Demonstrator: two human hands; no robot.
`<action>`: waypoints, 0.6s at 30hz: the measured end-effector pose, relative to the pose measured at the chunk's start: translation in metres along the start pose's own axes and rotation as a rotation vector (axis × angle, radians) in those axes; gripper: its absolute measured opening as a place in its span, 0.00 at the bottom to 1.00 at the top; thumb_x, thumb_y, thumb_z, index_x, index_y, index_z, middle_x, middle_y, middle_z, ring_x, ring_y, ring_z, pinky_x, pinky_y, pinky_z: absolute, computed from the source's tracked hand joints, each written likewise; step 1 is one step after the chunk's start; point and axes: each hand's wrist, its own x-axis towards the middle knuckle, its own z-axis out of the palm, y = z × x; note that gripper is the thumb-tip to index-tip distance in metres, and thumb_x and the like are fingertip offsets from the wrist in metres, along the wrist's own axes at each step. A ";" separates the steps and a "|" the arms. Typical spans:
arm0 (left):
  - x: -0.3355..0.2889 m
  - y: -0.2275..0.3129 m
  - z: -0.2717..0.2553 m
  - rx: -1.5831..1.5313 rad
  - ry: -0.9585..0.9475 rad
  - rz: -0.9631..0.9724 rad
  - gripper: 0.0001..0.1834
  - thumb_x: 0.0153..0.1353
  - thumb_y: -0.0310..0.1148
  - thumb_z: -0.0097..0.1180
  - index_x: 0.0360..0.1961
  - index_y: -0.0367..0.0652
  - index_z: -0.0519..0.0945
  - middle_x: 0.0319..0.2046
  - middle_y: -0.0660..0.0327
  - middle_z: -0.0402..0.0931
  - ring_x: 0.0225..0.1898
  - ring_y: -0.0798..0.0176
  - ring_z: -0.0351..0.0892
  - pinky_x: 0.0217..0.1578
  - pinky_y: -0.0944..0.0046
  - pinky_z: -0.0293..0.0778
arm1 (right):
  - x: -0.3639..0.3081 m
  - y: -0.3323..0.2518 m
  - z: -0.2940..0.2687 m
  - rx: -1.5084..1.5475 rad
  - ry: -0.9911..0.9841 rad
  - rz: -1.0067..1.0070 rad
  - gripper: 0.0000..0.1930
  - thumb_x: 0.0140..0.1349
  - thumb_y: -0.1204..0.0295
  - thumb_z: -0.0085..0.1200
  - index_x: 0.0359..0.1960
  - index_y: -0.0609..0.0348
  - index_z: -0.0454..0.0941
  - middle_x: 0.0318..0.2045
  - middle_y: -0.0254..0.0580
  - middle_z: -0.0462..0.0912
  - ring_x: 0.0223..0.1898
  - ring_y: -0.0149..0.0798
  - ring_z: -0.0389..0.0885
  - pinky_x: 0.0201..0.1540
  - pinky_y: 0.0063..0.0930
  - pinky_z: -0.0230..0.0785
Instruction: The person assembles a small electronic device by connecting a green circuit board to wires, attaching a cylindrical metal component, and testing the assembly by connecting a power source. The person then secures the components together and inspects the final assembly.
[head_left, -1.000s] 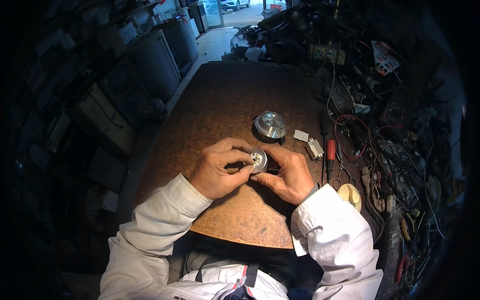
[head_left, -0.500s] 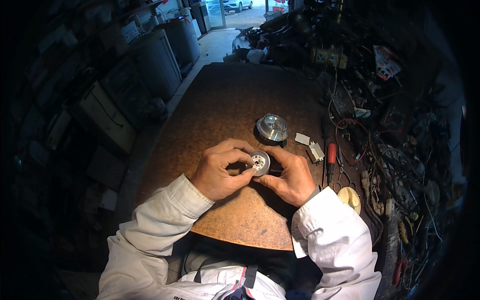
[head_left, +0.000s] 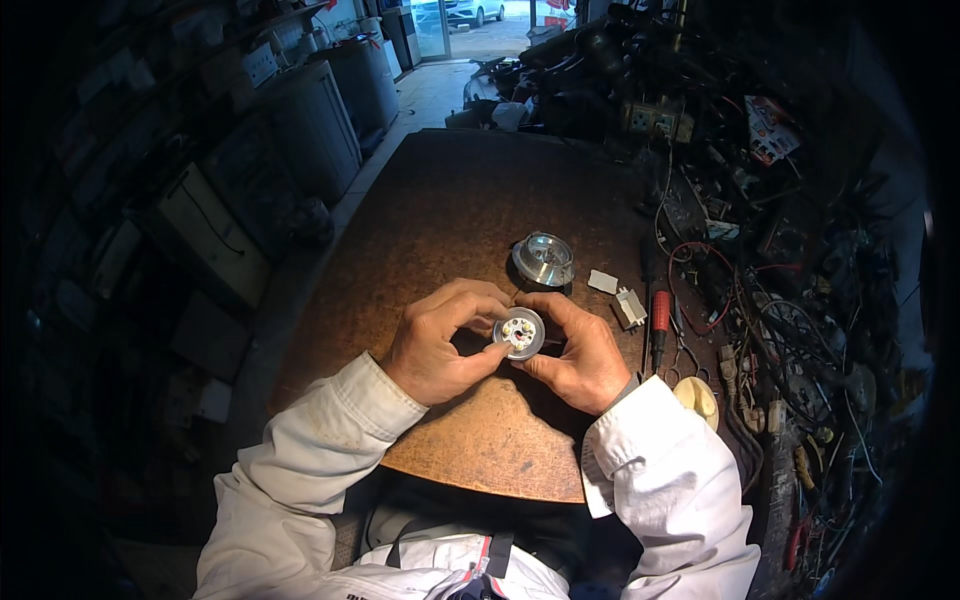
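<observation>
Between my two hands is a small round metal lamp housing [head_left: 537, 338] with a white LED board [head_left: 519, 334] facing up. My left hand [head_left: 441, 338] grips its left rim, thumb low and fingers curled at the upper left. My right hand [head_left: 578, 350] pinches the right side between thumb and forefinger. Just beyond my hands, a larger round metal lamp with a clear glass face [head_left: 545, 259] rests on the wooden table [head_left: 470, 440]. To its right lie a flat white piece [head_left: 603, 281] and a small open white box [head_left: 630, 308].
A red-handled screwdriver [head_left: 660, 312] and scissors [head_left: 687, 352] lie along the table's right side, near a cream rounded object [head_left: 697, 398]. Tangled wires [head_left: 790, 320] and piled parts crowd the far right. Cabinets [head_left: 305, 125] line the left, beyond the table.
My left fingertips have drawn back from the LED board to the housing's rim, uncovering more of the board. The housing has shifted slightly right and down.
</observation>
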 end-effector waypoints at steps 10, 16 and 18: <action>0.000 0.000 0.000 0.025 0.006 0.011 0.19 0.55 0.19 0.76 0.48 0.35 0.87 0.57 0.48 0.81 0.53 0.55 0.89 0.50 0.62 0.91 | 0.000 0.003 -0.001 0.026 -0.015 0.009 0.32 0.61 0.74 0.75 0.67 0.66 0.75 0.55 0.53 0.87 0.57 0.45 0.87 0.59 0.38 0.82; -0.001 -0.004 -0.001 0.087 0.004 0.051 0.16 0.55 0.20 0.77 0.46 0.37 0.89 0.57 0.48 0.82 0.53 0.56 0.89 0.52 0.62 0.89 | 0.000 0.000 -0.001 0.012 -0.017 -0.005 0.32 0.61 0.75 0.74 0.66 0.68 0.75 0.55 0.61 0.87 0.59 0.52 0.88 0.58 0.42 0.83; -0.001 -0.004 0.000 0.074 0.004 0.042 0.16 0.55 0.20 0.77 0.45 0.37 0.89 0.56 0.48 0.82 0.53 0.56 0.89 0.52 0.62 0.89 | 0.000 0.000 -0.002 0.016 -0.020 -0.001 0.32 0.61 0.75 0.74 0.66 0.68 0.75 0.55 0.61 0.88 0.58 0.52 0.88 0.58 0.41 0.83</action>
